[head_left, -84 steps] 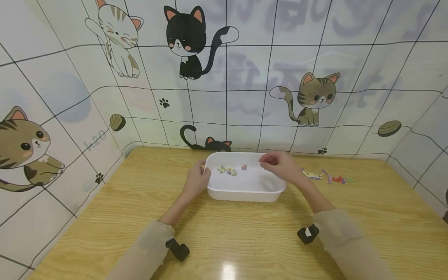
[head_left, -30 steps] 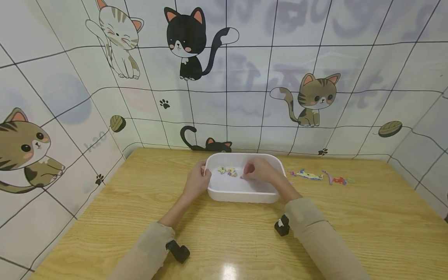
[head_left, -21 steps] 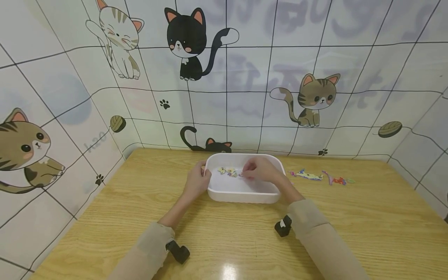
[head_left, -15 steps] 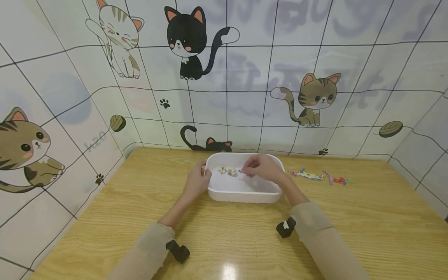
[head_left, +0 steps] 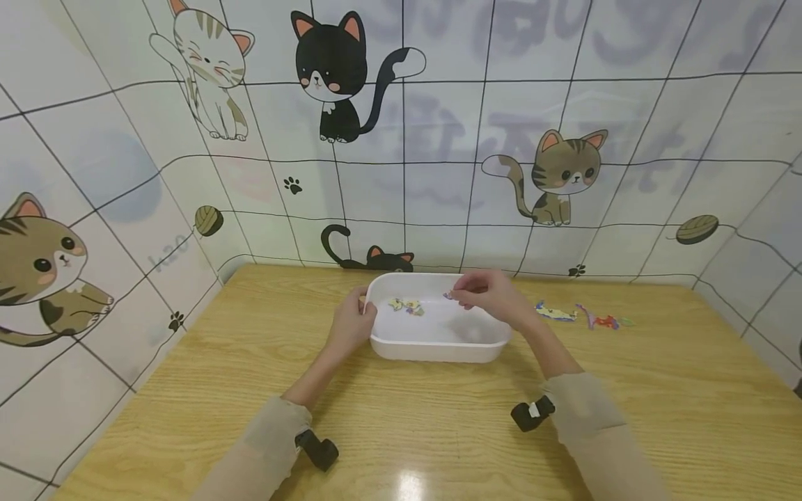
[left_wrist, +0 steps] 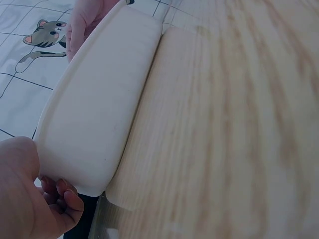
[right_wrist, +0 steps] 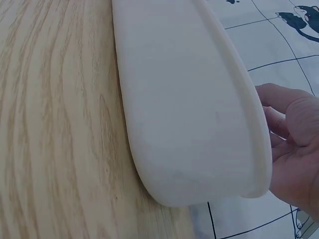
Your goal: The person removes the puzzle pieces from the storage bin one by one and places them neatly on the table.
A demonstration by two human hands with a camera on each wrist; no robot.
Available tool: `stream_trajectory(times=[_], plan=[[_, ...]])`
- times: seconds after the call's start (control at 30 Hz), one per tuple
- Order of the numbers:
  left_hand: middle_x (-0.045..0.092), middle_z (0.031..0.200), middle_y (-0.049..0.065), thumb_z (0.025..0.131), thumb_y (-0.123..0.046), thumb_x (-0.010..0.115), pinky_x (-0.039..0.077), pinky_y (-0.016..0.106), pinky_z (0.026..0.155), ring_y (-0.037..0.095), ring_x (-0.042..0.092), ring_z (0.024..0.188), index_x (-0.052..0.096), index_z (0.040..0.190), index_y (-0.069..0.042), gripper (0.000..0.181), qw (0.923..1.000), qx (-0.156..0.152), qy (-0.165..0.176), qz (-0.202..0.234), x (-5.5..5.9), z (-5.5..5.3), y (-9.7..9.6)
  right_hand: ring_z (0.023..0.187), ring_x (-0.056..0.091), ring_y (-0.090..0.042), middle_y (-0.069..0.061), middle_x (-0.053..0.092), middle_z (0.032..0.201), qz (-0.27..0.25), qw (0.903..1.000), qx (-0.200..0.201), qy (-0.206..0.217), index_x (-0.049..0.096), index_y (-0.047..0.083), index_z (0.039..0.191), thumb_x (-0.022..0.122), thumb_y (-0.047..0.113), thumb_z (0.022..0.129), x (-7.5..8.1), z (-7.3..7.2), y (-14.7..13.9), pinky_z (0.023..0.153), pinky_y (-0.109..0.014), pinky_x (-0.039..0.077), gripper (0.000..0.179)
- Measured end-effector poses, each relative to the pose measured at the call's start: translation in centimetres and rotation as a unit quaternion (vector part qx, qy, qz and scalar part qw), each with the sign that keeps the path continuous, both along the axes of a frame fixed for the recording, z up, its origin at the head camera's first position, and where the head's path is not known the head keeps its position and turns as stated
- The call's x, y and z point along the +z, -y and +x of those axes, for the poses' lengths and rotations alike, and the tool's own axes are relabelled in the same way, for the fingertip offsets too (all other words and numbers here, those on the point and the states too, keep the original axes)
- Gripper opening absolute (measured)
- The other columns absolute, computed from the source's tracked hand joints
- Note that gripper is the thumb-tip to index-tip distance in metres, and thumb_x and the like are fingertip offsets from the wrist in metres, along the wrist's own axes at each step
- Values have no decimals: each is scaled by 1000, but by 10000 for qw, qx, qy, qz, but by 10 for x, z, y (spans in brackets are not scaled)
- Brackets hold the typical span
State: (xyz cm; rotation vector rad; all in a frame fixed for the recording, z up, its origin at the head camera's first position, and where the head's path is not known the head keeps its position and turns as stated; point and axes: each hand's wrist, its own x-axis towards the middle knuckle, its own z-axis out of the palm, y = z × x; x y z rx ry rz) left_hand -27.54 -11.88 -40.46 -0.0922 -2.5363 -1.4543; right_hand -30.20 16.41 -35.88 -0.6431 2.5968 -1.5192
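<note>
R hand [head_left: 493,298] w/ pc [head_left: 448,295], blurry txt [head_left: 525,24]

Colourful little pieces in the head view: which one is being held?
The small purplish piece pinched in the right hand. The yellowish pieces lie on the floor of the white tray, and the remaining pieces lie on the table to its right.

Clear lane up the middle: desk [head_left: 401,417] between the forearms [head_left: 318,374], straight to the white tray [head_left: 441,353], its front wall barring the way. Left hand [head_left: 351,321] blocks the left rim, right hand [head_left: 495,296] crosses the right end, cat-print backdrop [head_left: 438,195] behind.
</note>
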Motion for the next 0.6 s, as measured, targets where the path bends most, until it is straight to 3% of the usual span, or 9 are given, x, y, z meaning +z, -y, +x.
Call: stream_trajectory(times=[0.33,0.5,0.6], plan=[[48,76,5,95,-6,52,38,27,56,17,44,66,56,136,5,42,10000,-5,-42,-17,1,0,1,93,67,-40,-13,71,96,-104,9987,-453,228,67,-2,107,73,23,93,4,4,-39,82,-37,57,29],[48,75,5,95,-5,52,38,27,55,17,44,66,57,134,6,41,9999,-15,-114,-1,1,0,1,87,68,-26,-15,70,97,15,9971,-743,189,66,-3,109,73,27,94,7,10,-60,72,-29,56,34],[47,75,4,95,-5,52,38,27,55,16,44,65,57,134,6,41,9999,-14,-102,5,0,0,1,84,67,-23,-16,69,96,8,9971,-760,89,66,-5,109,71,24,95,8,14,-73,73,-32,57,33]])
